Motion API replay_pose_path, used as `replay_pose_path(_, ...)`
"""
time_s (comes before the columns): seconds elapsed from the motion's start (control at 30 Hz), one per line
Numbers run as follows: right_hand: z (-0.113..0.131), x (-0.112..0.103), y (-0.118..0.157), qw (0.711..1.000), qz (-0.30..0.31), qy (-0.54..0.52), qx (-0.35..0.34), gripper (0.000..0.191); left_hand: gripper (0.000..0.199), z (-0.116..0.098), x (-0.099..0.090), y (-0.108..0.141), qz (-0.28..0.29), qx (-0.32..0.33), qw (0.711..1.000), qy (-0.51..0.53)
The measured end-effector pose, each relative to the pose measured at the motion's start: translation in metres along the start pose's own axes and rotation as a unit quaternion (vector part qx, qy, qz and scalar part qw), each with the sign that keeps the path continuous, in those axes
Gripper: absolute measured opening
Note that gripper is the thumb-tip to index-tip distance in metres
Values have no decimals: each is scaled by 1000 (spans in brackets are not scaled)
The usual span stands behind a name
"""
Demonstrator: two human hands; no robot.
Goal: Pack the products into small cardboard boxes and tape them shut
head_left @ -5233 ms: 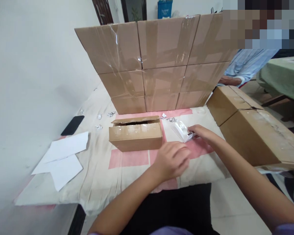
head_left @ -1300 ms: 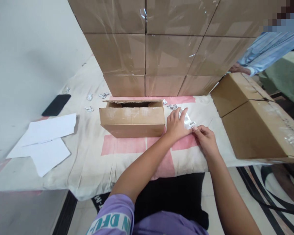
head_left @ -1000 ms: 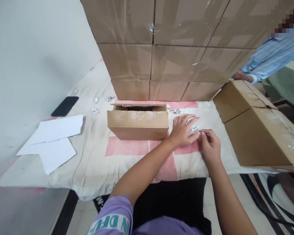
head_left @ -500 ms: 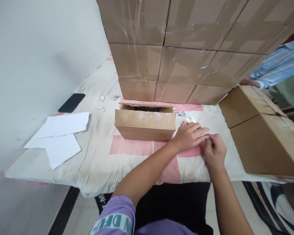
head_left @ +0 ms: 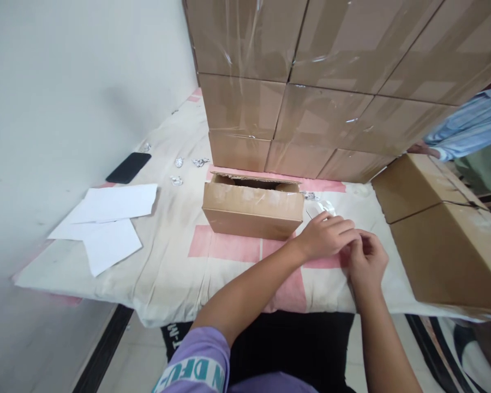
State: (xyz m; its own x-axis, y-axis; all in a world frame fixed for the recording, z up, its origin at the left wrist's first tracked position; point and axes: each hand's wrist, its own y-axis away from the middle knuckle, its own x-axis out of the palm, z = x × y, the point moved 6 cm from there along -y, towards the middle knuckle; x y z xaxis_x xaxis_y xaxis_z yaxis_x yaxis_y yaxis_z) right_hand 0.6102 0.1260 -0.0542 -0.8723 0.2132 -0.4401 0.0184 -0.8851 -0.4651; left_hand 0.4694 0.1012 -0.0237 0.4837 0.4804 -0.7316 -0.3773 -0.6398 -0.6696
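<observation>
My left hand [head_left: 326,238] reaches across to the right of a small cardboard box [head_left: 251,214], its fingers closed and its tips meeting those of my right hand. My right hand [head_left: 368,261] is curled in a pinch against them. Anything between the fingertips is too small or hidden to make out. Just beyond my left hand lies a piece of shiny clear plastic [head_left: 326,207]. The small box stands with its top flaps partly raised, showing a dark gap inside. Beside its far right corner sits a crumpled silvery scrap [head_left: 311,196].
Taped cartons [head_left: 245,106] form a tall stack behind the small box. A large strapped carton [head_left: 445,245] stands at the right, with a person's blue sleeve [head_left: 462,131] behind it. White papers [head_left: 112,204], a black phone-like slab [head_left: 129,167] and silvery scraps [head_left: 177,180] lie left on the cloth.
The view has shifted slightly. My hands remain together right of the box, and their fingertips have come closer, with the left fingers less stretched out.
</observation>
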Motion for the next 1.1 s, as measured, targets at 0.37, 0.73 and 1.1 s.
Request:
replay_pose_path(0.37, 127, 78, -31, 951, 148, -119, -243, 71, 30, 22, -200, 31, 108, -112, 984, 91)
replay_pose_path(0.73, 139, 126, -32, 896, 278, -182, -294, 39, 36, 159, -275, 100, 287, -440, 829, 193)
replay_pose_path(1.1, 140, 125, -29, 915, 267, -171, -249, 37, 14, 184, -253, 111, 352, -417, 824, 153)
